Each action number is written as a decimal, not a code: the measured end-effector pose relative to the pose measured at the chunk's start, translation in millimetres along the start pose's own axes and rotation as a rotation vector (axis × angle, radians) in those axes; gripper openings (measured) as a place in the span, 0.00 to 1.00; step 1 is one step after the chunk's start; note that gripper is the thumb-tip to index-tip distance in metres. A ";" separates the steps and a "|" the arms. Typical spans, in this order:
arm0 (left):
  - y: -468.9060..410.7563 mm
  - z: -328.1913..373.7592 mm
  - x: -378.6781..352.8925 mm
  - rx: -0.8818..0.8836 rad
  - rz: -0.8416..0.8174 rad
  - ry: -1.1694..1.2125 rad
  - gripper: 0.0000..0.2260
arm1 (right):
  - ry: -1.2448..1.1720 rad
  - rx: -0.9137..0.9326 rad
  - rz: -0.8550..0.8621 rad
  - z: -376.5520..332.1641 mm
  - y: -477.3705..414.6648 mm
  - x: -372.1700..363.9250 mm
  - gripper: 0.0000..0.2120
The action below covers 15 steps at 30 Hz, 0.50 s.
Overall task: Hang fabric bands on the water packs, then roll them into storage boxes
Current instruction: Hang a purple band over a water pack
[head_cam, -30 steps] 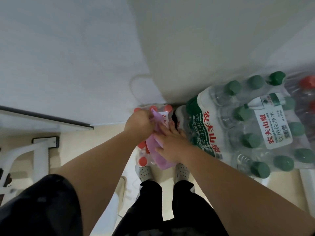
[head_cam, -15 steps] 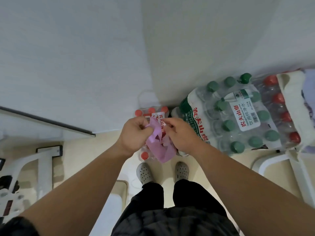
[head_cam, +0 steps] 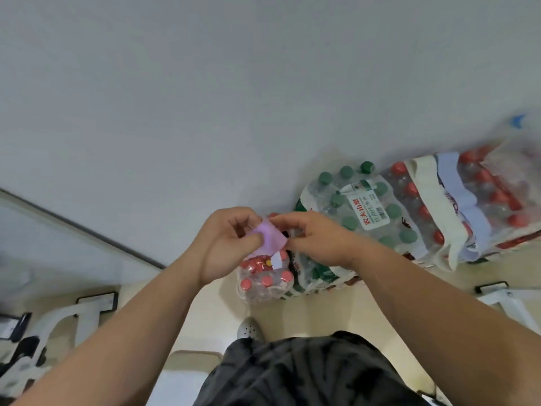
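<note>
Both hands hold a pink fabric band (head_cam: 270, 239) up in front of me. My left hand (head_cam: 227, 242) pinches its left side and my right hand (head_cam: 314, 236) pinches its right edge; a small white tag hangs under it. Below the band a small water pack with red caps (head_cam: 263, 282) stands on the floor. To the right lies a pack with green caps (head_cam: 355, 213), and further right a red-capped pack (head_cam: 491, 197) carries a cream band (head_cam: 433, 206) and a white band (head_cam: 462, 200) draped over it.
A white wall fills the upper view. A white table leg with a black foot (head_cam: 95, 303) stands at the left, another white frame (head_cam: 509, 300) at the right. My grey shoe (head_cam: 250, 331) rests on the beige floor near the small pack.
The hands lifted the pink band off the small red-capped pack and bunched it shorter between them. The view swung up and right, revealing more of the draped pack.
</note>
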<state>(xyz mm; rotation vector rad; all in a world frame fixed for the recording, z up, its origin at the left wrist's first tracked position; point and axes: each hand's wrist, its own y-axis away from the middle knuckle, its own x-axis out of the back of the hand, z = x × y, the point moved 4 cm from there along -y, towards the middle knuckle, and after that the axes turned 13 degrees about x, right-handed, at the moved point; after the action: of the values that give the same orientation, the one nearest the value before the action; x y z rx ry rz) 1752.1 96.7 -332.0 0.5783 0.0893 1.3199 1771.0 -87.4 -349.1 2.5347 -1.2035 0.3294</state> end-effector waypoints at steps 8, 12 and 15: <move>25.5 54.9 -50.0 -0.036 0.179 0.170 0.02 | 0.033 0.223 0.292 -21.9 55.0 63.6 0.07; 36.5 78.1 -90.5 -0.089 0.325 0.148 0.04 | -0.050 0.300 0.322 -21.5 84.5 93.9 0.05; 45.5 91.1 -118.9 -0.111 0.399 0.176 0.04 | -0.058 0.318 0.313 -19.1 109.5 109.2 0.05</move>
<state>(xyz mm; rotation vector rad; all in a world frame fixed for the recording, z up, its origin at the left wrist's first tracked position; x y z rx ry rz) 1714.8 -39.4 -264.3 0.3951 0.0451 1.7511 1751.7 -222.9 -274.8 2.6235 -1.6945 0.5641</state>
